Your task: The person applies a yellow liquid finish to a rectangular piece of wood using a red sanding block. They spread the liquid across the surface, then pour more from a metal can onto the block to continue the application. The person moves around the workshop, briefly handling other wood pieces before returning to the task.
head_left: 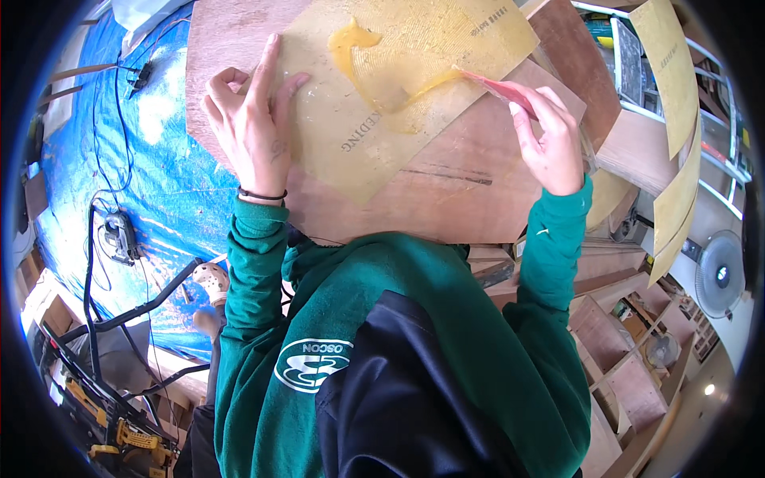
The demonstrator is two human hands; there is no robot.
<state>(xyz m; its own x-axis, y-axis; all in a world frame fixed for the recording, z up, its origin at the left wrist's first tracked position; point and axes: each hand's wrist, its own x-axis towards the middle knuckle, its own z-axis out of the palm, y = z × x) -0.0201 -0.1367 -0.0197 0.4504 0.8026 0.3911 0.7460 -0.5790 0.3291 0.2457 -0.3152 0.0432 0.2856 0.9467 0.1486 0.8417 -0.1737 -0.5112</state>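
My right hand (550,143) grips a thin, flat red spreader (502,86) between thumb and fingers. The spreader's tip touches a streak of yellow glue (344,52) on a tan sheet (327,155). Combed ridges show in the glue toward the sheet's far side, and a thicker pool lies at its left. At the sheet's left edge rests my left hand (251,119), holding nothing, index finger stretched out, thumb apart and the other fingers bent. Under the sheet lies a reddish plywood board (446,203), which sticks out toward me and to the left.
Blue tarp (175,175) covers the floor at left, with a corded power tool (119,237) on it. Clamps (131,438) hang at lower left. Curved tan sheets (673,88), a fan (719,275) and wooden compartments (629,390) stand at right.
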